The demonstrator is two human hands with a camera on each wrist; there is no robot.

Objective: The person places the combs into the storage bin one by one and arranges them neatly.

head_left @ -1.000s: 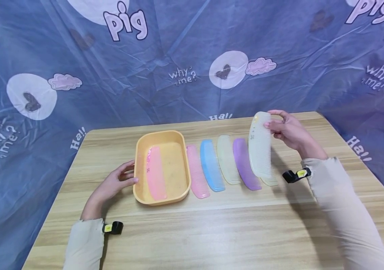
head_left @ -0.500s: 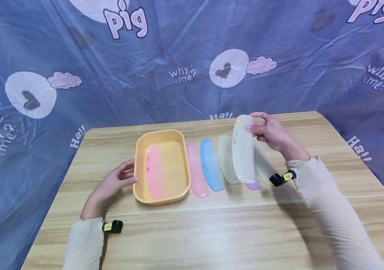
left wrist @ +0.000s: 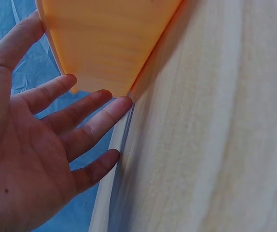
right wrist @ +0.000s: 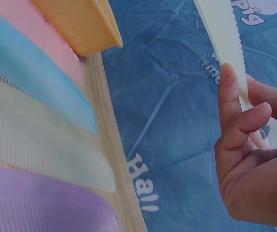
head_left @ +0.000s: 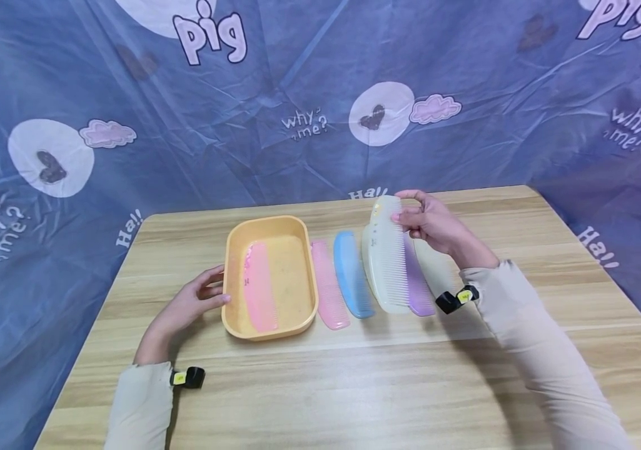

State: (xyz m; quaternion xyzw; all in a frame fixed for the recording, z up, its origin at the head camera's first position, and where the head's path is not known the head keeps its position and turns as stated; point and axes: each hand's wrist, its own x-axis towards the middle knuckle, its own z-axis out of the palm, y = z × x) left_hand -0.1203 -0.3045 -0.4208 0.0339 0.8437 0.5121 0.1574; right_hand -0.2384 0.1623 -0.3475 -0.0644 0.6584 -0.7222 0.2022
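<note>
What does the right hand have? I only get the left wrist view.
Observer: The right hand pinches a pale comb by one end, lifted off the table.
Operator: I see only the outside of the tray. Anything in it?
Observer: Yes, a pink comb lies inside, left of centre in the head view.
Operator: What's nearest the tray's right side?
Observer: A second pink comb, lying on the table.

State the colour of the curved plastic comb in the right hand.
The held comb is off-white, clearest in the head view.
</note>
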